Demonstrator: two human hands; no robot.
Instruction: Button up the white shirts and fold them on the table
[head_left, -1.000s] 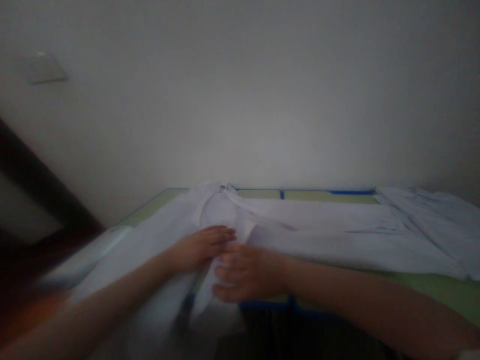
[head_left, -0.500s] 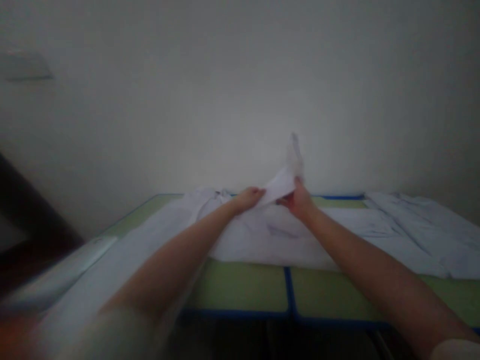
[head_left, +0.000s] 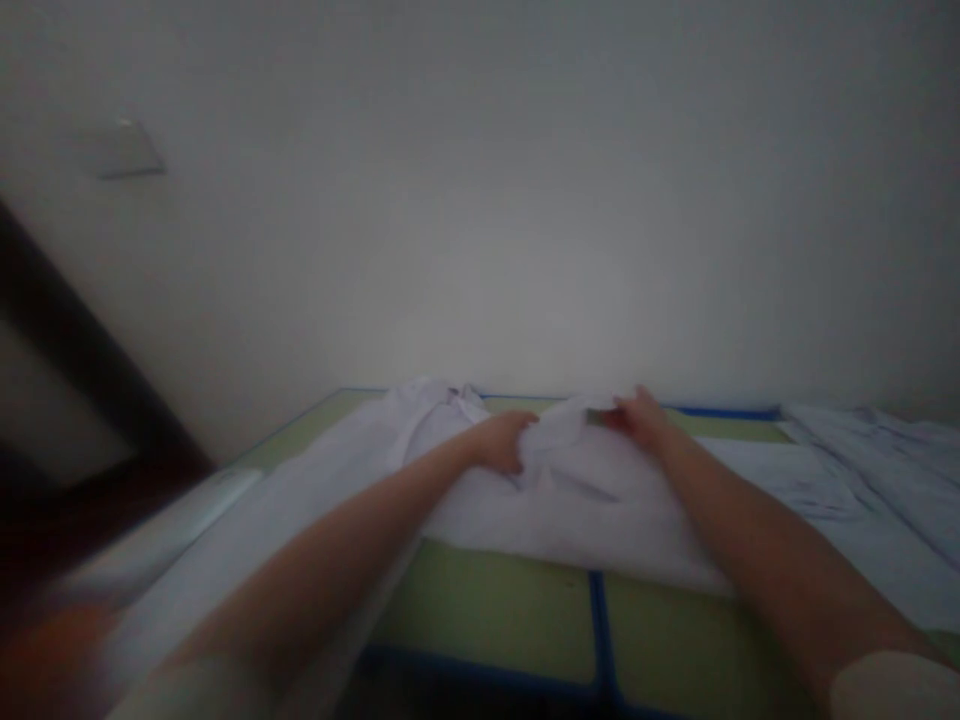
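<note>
A white garment [head_left: 600, 500] lies spread over green mats with blue borders [head_left: 495, 620]. Both my arms reach forward over it. My left hand [head_left: 506, 440] is closed on a bunched fold of the white cloth near the middle. My right hand [head_left: 641, 418] pinches the cloth's raised edge just to the right, close to the far wall. The picture is dim and blurred, so the fingertips are hard to make out.
A plain white wall [head_left: 525, 200] rises right behind the mats. More pale cloth [head_left: 877, 470] lies at the right. A dark wooden frame [head_left: 82, 380] stands at the left, with a wall plate [head_left: 124, 150] above it.
Both hands went from the near edge to the far side, lifting a piece of the cloth up. Now that piece has come back down onto the garment, still gripped.
</note>
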